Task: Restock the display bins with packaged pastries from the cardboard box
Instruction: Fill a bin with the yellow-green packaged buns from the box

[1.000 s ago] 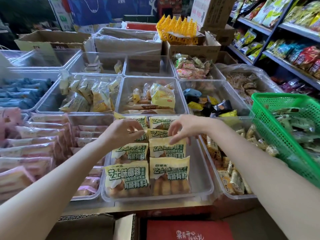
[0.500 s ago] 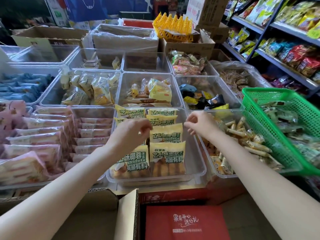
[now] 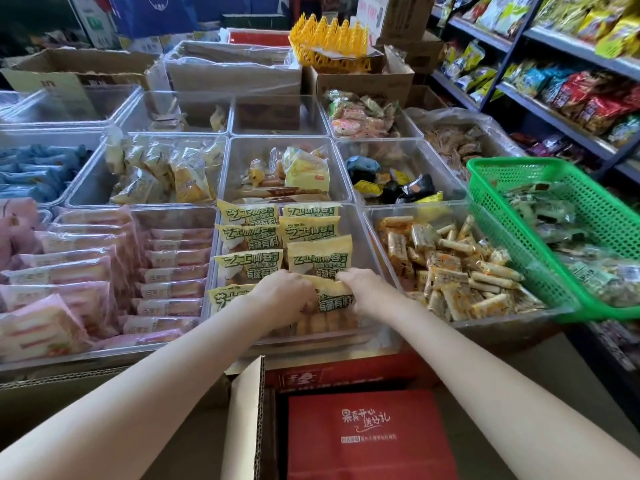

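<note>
Hands (image 3: pixel 325 296) curled, gripping front pastry pack (image 3: pixel 334 301)

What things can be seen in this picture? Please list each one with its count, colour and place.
pastry packs: about eight showing, yellow with green print, front centre bin
clear bin: one, transparent, holds those packs
pink packs: many, pink, bins to the left
blue packs: many, blue, far left bin
small wrapped snacks: many, orange and cream, bin to the right
green basket: one, green, far right, holds pale green packs
yellow rack: one, yellow, on a carton at the back
red box: one, red, below the bins
cardboard flap: one, brown, beside the red box
left hand: on the nearest right pack
right hand: on the same pack
</note>
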A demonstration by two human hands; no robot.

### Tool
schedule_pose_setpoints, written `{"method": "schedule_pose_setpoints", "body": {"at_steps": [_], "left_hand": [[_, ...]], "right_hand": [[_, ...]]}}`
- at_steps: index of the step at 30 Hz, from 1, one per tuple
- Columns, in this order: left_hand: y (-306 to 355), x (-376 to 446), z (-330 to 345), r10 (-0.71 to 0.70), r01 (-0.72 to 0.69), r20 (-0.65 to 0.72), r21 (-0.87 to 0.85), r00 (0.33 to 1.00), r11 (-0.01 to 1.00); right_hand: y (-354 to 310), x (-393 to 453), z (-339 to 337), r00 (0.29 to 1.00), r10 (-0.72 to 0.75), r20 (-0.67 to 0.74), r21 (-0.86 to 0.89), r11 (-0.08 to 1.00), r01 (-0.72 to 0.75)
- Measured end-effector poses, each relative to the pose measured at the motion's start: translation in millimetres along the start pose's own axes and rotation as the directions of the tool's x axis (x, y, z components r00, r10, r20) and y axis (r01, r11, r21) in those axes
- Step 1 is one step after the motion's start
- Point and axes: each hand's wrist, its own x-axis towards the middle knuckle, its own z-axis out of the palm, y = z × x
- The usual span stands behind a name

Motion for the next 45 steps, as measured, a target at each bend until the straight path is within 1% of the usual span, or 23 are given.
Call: {"method": "schedule_pose_setpoints", "body": {"at_steps": [5, 10, 12, 14, 15, 16, 17, 19, 21, 22, 25, 27, 28, 30, 32, 33, 34, 36, 38, 40, 42, 44, 45], "left_hand": [[9, 1, 7, 0.047, -0.045, -0.054, 0.03, 0.997, 0.999], [10, 0, 1, 0.001, -0.002, 0.001, 0.106, 1.0, 0.994], [5, -9, -3, -0.006, 0.006, -0.015, -0.004, 1.0, 1.0], [-5, -18, -10, -0.074, 0.036, -0.174, -0.209, 0.982, 0.977], [-11, -19, -13, -0.14, 0.057, -0.277, -0.288, 0.951, 0.956], [-18, -19, -16, -0.197, 0.085, -0.339, -0.318, 0.92, 0.944], [-23, -17, -18, -0.229, 0.122, -0.332, -0.314, 0.915, 0.942], [-29, -9, -22, -0.23, 0.18, -0.178, -0.256, 0.957, 0.95], [-31, 3, -21, -0.235, 0.222, -0.038, -0.213, 0.971, 0.952], [-31, 8, -20, -0.262, 0.253, -0.018, -0.206, 0.965, 0.945], [-33, 17, -16, -0.364, 0.351, -0.043, -0.179, 0.93, 0.919], [-30, 17, -15, -0.381, 0.368, -0.063, -0.16, 0.922, 0.916], [-28, 16, -16, -0.385, 0.364, -0.104, -0.172, 0.917, 0.915], [-29, 7, -18, -0.419, 0.363, -0.275, -0.232, 0.865, 0.902], [-40, -9, -21, -0.495, 0.374, -0.43, -0.337, 0.755, 0.864], [-48, -19, -23, -0.531, 0.375, -0.452, -0.394, 0.716, 0.84], [-56, -29, -24, -0.566, 0.381, -0.436, -0.443, 0.7, 0.812], [-71, -48, -22, -0.62, 0.38, -0.388, -0.536, 0.682, 0.754], [-78, -62, -20, -0.647, 0.344, -0.318, -0.643, 0.694, 0.685], [-79, -74, -16, -0.602, 0.337, -0.208, -0.669, 0.771, 0.663], [-77, -81, -5, -0.486, 0.351, -0.059, -0.616, 0.872, 0.705], [-76, -84, 7, -0.427, 0.384, 0.029, -0.497, 0.904, 0.778], [-76, -86, 10, -0.44, 0.403, 0.013, -0.426, 0.898, 0.81]], "right_hand": [[13, 3, -7, 0.996, 0.054, 0.072, 0.041, 0.998, -0.058], [10, 3, -16, 0.993, 0.035, 0.117, 0.075, 0.996, -0.044], [7, 3, -24, 0.997, 0.061, 0.056, 0.115, 0.991, -0.067], [5, 5, -33, 0.985, 0.167, -0.043, 0.235, 0.96, -0.152], [5, 7, -36, 0.971, 0.232, -0.048, 0.308, 0.929, -0.207], [4, 9, -37, 0.961, 0.275, -0.008, 0.364, 0.896, -0.253], [2, 11, -35, 0.957, 0.284, 0.057, 0.392, 0.875, -0.283], [-4, 17, -25, 0.96, 0.248, 0.131, 0.391, 0.877, -0.28], [-7, 19, -17, 0.968, 0.234, 0.093, 0.332, 0.909, -0.252], [-7, 20, -15, 0.97, 0.234, 0.068, 0.31, 0.919, -0.243], [0, 22, -14, 0.974, 0.222, 0.052, 0.299, 0.927, -0.227], [3, 20, -17, 0.981, 0.182, 0.064, 0.288, 0.938, -0.192], [3, 18, -20, 0.984, 0.163, 0.072, 0.29, 0.941, -0.177], [2, 14, -33, 0.99, 0.136, 0.044, 0.317, 0.938, -0.143], [-4, 11, -50, 0.991, 0.105, -0.083, 0.35, 0.934, -0.07], [-9, 11, -58, 0.984, 0.084, -0.157, 0.335, 0.942, -0.027], [-17, 10, -64, 0.975, 0.048, -0.215, 0.293, 0.956, 0.017], [-39, 10, -69, 0.968, -0.061, -0.243, 0.192, 0.975, 0.11], [-59, 12, -60, 0.972, -0.185, -0.143, 0.092, 0.976, 0.2], [-72, 13, -43, 0.967, -0.253, -0.011, 0.036, 0.967, 0.253], [-78, 15, -25, 0.962, -0.265, 0.07, 0.07, 0.963, 0.26], [-81, 17, -12, 0.966, -0.256, 0.046, 0.074, 0.965, 0.252], [-81, 20, -9, 0.969, -0.248, 0.003, 0.043, 0.968, 0.248]]}}
